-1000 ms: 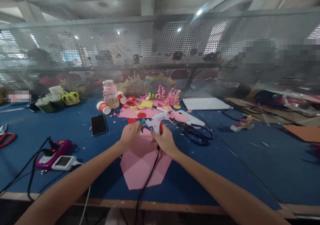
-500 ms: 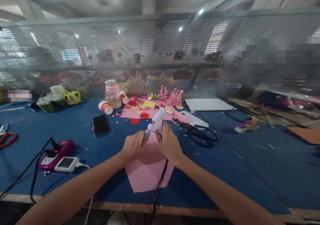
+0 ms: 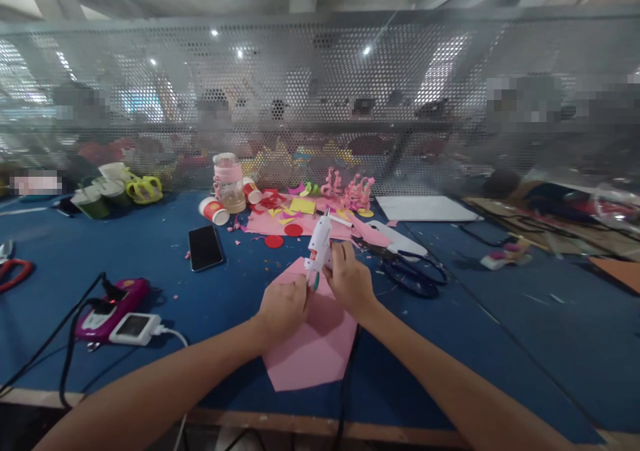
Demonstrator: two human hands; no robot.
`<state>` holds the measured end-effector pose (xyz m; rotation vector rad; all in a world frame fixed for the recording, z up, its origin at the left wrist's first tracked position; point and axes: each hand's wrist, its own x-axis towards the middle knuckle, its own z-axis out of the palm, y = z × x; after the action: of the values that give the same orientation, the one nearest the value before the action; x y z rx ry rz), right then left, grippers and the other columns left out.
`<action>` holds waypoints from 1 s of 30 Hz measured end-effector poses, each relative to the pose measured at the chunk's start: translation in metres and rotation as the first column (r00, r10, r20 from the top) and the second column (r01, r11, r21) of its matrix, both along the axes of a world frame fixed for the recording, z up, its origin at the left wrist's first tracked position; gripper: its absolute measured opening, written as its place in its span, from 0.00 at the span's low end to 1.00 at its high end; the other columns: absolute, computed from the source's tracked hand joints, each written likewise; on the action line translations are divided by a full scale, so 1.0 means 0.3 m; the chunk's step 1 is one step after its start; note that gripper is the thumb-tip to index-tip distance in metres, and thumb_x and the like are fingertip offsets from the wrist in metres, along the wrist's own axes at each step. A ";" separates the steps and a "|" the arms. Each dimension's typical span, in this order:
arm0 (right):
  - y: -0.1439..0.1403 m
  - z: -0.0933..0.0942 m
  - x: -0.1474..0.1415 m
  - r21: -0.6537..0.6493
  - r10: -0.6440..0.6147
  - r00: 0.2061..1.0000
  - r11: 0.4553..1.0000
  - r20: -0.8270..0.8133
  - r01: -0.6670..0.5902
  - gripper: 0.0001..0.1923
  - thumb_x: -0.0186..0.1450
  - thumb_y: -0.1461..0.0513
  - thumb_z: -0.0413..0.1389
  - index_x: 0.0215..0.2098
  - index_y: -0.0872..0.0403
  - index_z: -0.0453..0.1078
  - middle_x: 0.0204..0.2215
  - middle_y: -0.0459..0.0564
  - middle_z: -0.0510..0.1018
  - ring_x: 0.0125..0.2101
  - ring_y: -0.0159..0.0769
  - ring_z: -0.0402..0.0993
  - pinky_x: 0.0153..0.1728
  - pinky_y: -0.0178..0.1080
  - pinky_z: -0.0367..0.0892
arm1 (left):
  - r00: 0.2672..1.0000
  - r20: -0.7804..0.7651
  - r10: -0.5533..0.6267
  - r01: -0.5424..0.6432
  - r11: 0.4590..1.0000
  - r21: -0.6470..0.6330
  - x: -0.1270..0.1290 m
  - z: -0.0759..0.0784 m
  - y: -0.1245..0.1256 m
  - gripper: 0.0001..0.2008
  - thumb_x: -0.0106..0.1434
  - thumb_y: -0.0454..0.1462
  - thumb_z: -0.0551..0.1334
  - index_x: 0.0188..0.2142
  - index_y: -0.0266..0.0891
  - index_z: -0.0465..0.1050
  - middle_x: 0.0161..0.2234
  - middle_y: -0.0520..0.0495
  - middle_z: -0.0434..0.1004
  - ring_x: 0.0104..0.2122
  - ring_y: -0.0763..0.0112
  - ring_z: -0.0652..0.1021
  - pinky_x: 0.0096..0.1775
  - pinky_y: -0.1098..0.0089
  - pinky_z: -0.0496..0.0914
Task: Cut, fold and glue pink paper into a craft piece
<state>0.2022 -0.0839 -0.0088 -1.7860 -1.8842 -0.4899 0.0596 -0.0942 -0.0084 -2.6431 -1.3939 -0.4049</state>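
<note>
My right hand [image 3: 353, 279] is closed around the handle side of a white glue gun [image 3: 319, 239], whose nozzle points up and away. A teal part shows near the gun's lower end. My left hand [image 3: 285, 307] is closed right at the gun's rear end; whatever its fingers pinch is hidden. Beneath both hands lies a pink paper sheet [image 3: 310, 357] with angled edges. The gun's black cord [image 3: 350, 371] runs down past the sheet's right side, over the table's front edge.
Left of my hands are a phone [image 3: 205, 248], a purple power strip [image 3: 113, 307] and red-handled scissors [image 3: 16, 274]. Paper scraps [image 3: 303, 205], paper cups [image 3: 214, 211] and a bottle [image 3: 230, 184] stand or lie ahead. Dark blue-handled scissors [image 3: 415, 274] lie to the right, before a perforated screen [image 3: 300, 111].
The glue gun has turned more upright, and my left hand has shifted down and right along with its rear end. The cord has swung right, off the pink sheet. The view has moved slightly.
</note>
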 end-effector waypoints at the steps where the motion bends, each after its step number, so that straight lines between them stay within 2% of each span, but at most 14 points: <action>1: 0.003 -0.002 0.001 -0.001 0.011 1.000 1.000 0.019 -0.011 0.08 0.59 0.65 0.49 0.37 0.59 0.61 0.32 0.54 0.68 0.25 0.35 0.69 0.18 0.32 0.59 | 1.000 -0.003 0.015 -0.015 0.999 -0.031 0.004 -0.003 0.000 0.14 0.64 0.38 0.44 0.32 0.35 0.64 0.22 0.45 0.72 0.21 0.67 0.74 0.22 0.72 0.62; 5: 0.011 -0.011 0.006 -0.010 0.026 0.997 1.000 0.078 -0.025 0.06 0.60 0.65 0.48 0.36 0.58 0.62 0.32 0.53 0.69 0.25 0.35 0.70 0.18 0.32 0.57 | 0.997 -0.036 0.072 -0.076 0.991 -0.112 0.011 -0.011 -0.001 0.13 0.64 0.36 0.44 0.33 0.35 0.65 0.24 0.44 0.73 0.25 0.64 0.75 0.24 0.69 0.63; 11: 0.006 -0.017 0.004 -0.013 0.032 0.992 0.999 0.121 -0.030 0.08 0.60 0.65 0.49 0.38 0.57 0.62 0.32 0.53 0.71 0.27 0.35 0.70 0.21 0.32 0.58 | 0.995 -0.039 0.096 -0.102 0.960 -0.262 0.015 -0.004 0.000 0.11 0.62 0.33 0.45 0.35 0.35 0.65 0.28 0.45 0.74 0.27 0.64 0.75 0.25 0.68 0.63; 18: -0.003 -0.020 -0.011 -0.013 0.067 0.995 0.998 0.075 -0.066 0.07 0.60 0.65 0.49 0.38 0.57 0.63 0.32 0.53 0.72 0.27 0.35 0.70 0.21 0.33 0.57 | 0.997 -0.010 0.079 -0.079 0.959 -0.273 0.015 -0.004 0.000 0.10 0.62 0.33 0.46 0.34 0.35 0.65 0.27 0.46 0.72 0.26 0.67 0.74 0.26 0.69 0.63; 22: 0.005 -0.023 -0.011 -0.067 0.080 0.997 0.994 -0.020 -0.081 0.07 0.58 0.65 0.49 0.35 0.56 0.64 0.32 0.52 0.72 0.27 0.35 0.70 0.19 0.32 0.56 | 0.997 0.005 0.081 -0.077 0.966 -0.248 0.014 -0.004 0.002 0.10 0.62 0.33 0.45 0.33 0.36 0.64 0.26 0.46 0.72 0.25 0.67 0.74 0.25 0.70 0.63; 24: 0.010 -0.022 -0.008 -0.089 0.090 0.991 0.991 -0.102 -0.100 0.05 0.57 0.65 0.49 0.33 0.56 0.64 0.32 0.52 0.71 0.26 0.36 0.70 0.19 0.33 0.56 | 0.999 0.018 0.046 -0.041 0.977 -0.208 0.010 -0.003 0.004 0.12 0.62 0.34 0.44 0.33 0.36 0.64 0.25 0.46 0.72 0.23 0.67 0.74 0.24 0.70 0.62; 26: 0.013 -0.016 -0.002 -0.060 0.132 0.970 0.987 -0.203 -0.147 0.06 0.56 0.64 0.50 0.33 0.56 0.64 0.32 0.53 0.71 0.27 0.37 0.69 0.20 0.33 0.58 | 0.996 0.088 -0.019 0.029 0.993 -0.111 0.002 -0.002 0.006 0.12 0.63 0.36 0.43 0.32 0.36 0.63 0.22 0.47 0.72 0.21 0.67 0.73 0.22 0.70 0.61; 28: 0.014 -0.007 0.006 0.023 0.222 0.918 0.974 -0.329 -0.227 0.07 0.55 0.63 0.50 0.32 0.56 0.65 0.33 0.54 0.70 0.29 0.39 0.69 0.22 0.35 0.60 | 0.970 0.186 -0.159 0.157 0.987 0.023 -0.012 0.000 0.005 0.13 0.62 0.41 0.45 0.34 0.35 0.61 0.19 0.49 0.69 0.18 0.68 0.72 0.19 0.71 0.59; 30: 0.017 0.005 0.016 0.123 0.327 0.805 0.943 -0.495 -0.308 0.07 0.53 0.60 0.52 0.30 0.56 0.65 0.32 0.54 0.70 0.29 0.39 0.68 0.25 0.36 0.62 | 0.902 0.264 -0.341 0.318 0.939 0.127 -0.028 0.002 0.005 0.16 0.60 0.47 0.47 0.35 0.35 0.60 0.15 0.54 0.65 0.15 0.71 0.70 0.18 0.73 0.58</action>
<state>0.2069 -0.0788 -0.0074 -1.3529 -1.7173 0.0756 0.0512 -0.0928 -0.0078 -2.8399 -0.9532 -0.8896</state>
